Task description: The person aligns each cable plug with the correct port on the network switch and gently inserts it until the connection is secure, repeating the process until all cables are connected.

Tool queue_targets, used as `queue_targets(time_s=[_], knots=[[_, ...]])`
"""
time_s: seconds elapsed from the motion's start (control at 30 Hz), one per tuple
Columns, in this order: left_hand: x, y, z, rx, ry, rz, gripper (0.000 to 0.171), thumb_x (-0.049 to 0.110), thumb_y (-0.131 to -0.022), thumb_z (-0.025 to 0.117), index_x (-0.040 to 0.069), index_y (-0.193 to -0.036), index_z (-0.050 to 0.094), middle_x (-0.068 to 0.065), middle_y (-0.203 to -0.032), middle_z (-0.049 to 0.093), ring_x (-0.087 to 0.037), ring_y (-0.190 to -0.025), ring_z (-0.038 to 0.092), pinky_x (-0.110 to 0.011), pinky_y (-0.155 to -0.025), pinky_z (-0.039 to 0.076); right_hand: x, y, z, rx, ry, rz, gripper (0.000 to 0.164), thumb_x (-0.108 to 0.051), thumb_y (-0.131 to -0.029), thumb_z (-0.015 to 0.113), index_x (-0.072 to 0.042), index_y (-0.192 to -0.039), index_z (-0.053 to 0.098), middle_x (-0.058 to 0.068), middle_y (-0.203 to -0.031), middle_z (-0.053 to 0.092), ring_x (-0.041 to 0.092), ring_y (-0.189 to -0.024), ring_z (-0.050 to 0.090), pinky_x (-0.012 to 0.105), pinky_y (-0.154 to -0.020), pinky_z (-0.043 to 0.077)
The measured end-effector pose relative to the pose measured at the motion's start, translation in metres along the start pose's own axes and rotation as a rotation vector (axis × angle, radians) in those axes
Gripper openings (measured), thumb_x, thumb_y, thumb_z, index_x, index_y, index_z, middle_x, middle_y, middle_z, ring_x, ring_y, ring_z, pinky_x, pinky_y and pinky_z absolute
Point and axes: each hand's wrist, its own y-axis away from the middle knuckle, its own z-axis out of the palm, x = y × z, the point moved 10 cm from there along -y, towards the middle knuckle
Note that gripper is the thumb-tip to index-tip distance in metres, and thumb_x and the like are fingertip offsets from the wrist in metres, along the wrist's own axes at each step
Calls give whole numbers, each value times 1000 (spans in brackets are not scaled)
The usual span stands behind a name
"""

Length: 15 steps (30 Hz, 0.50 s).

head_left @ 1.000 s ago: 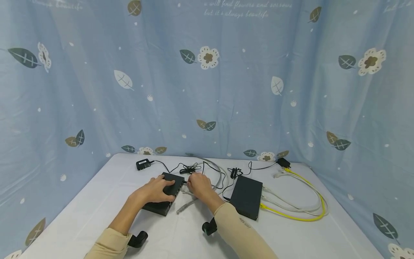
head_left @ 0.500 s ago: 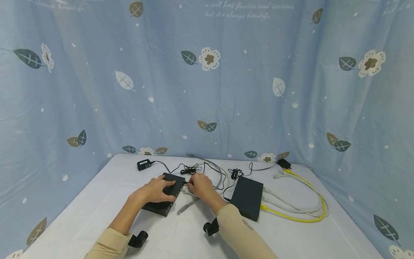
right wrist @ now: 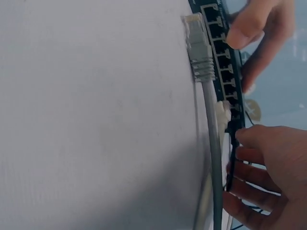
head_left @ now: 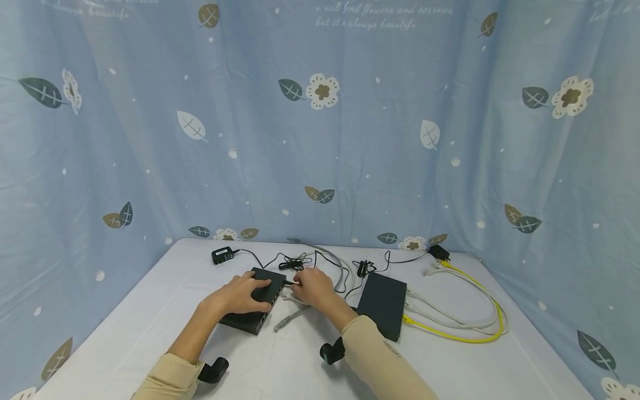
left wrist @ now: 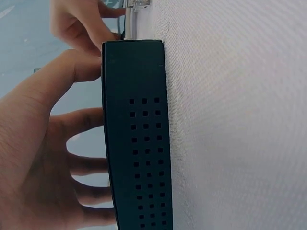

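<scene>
Here, from where I stand: 1 left hand [head_left: 242,294], fingers spread and unclenched, laid across the top of a black box [head_left: 262,293]; it presses flat and grips nothing that I can see. The black box lies at the left-centre of the white table [head_left: 140,344], its row of ports [right wrist: 221,48] facing right. Its near side panel carries square holes in 3 columns.

Item: 1 right hand [head_left: 314,286], at the far end of the port row, thumb and fingers about a black plug [head_left: 289,283] on a thin lead; whether they pinch it or merely touch it, I cannot tell.

Item: 1 grey cable [right wrist: 209,110], its clear-tipped connector lying just beside the ports. A pale plug [right wrist: 222,115] sits close to the row's end.

Item: 1 2nd black box [head_left: 382,305], to the right, with a yellow cable [head_left: 470,340] and white cables [head_left: 430,271] at its right edge.

Item: 2 power adapters, the left adapter [head_left: 222,255] and the right adapter [head_left: 439,253], near the table's far edge.

Backdrop: 1 blue curtain [head_left: 370,139], leaf-and-flower print.
</scene>
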Motion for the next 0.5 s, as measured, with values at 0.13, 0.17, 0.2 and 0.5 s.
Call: queue_targets(time_s=[0.13,0.17,0.2,0.5], knots=[[-1,-1,1,-8,4,-5,70,50,-81,75,18,-140,56,-33,-149,36,-58,-130,40,-73,-95,39,3,3,-11,21,-24,4,20,-28,-92,68,-15,-105,76,0,-102,74,16,-94,69,34,-75,57],[-1,-1,1,-9,5,-5,70,50,-81,75,18,-140,56,-33,-149,36,-58,-130,40,-73,-95,39,4,4,-13,19,-28,5,19,-28,-92,68,-15,-104,76,0,-101,73,16,-94,68,33,-76,56],[-1,-1,1,-9,8,-4,70,50,-81,75,18,-140,56,-32,-149,36,-58,-130,39,-73,-95,38,5,5,-15,16,-36,7,18,-28,-92,68,-16,-103,76,-1,-100,73,15,-93,68,32,-76,56],[-1,1,-1,-3,21,7,70,49,-81,76,18,-140,56,-32,-149,36,-59,-130,39,-73,-95,38,5,15,-17,8,-57,-56,15,-31,-92,68,-19,-94,76,-6,-91,73,11,-86,65,27,-73,53]])
